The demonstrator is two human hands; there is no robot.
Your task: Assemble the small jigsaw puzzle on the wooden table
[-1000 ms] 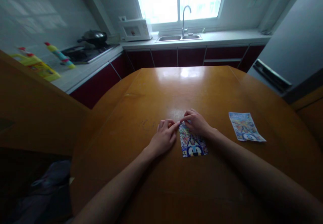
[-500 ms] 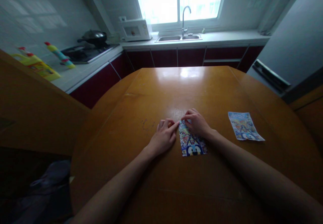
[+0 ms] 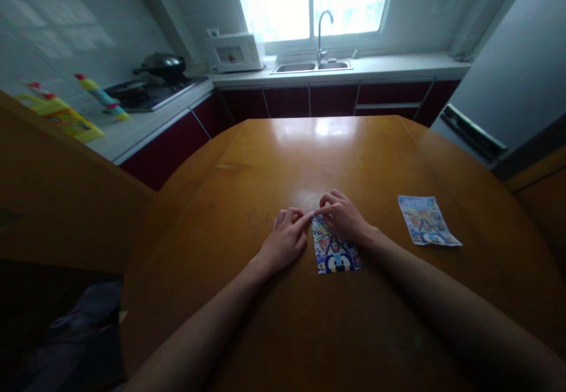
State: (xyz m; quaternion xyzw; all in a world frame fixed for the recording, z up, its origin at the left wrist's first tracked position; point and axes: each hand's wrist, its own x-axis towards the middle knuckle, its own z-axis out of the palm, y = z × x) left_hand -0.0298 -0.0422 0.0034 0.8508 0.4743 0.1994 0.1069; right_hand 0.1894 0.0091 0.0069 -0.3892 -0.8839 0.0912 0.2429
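A small rectangular picture sheet [image 3: 336, 253] lies flat on the table between my hands, densely printed in many colours with a blue cartoon dog's face at its near edge. My left hand [image 3: 285, 239] rests on the wood just left of it, fingers apart and bent, its index finger stretched to the sheet's far left corner. Over the far right part of the sheet is my right hand [image 3: 345, 218], fingers curled and pinched down at that same corner, close to my left index fingertip. Anything small between those fingertips is hidden.
A creased paper [image 3: 427, 221] with a similar print lies to the right on the wooden table [image 3: 274, 162]. Beyond the table are a sink [image 3: 294, 68], a microwave [image 3: 234, 53], a wok [image 3: 163, 65] on the stove and yellow bottles [image 3: 66, 115].
The fingertips of my right hand have shifted slightly left and nearer to me, to the sheet's corner by my left index finger. My left hand has stayed almost still.
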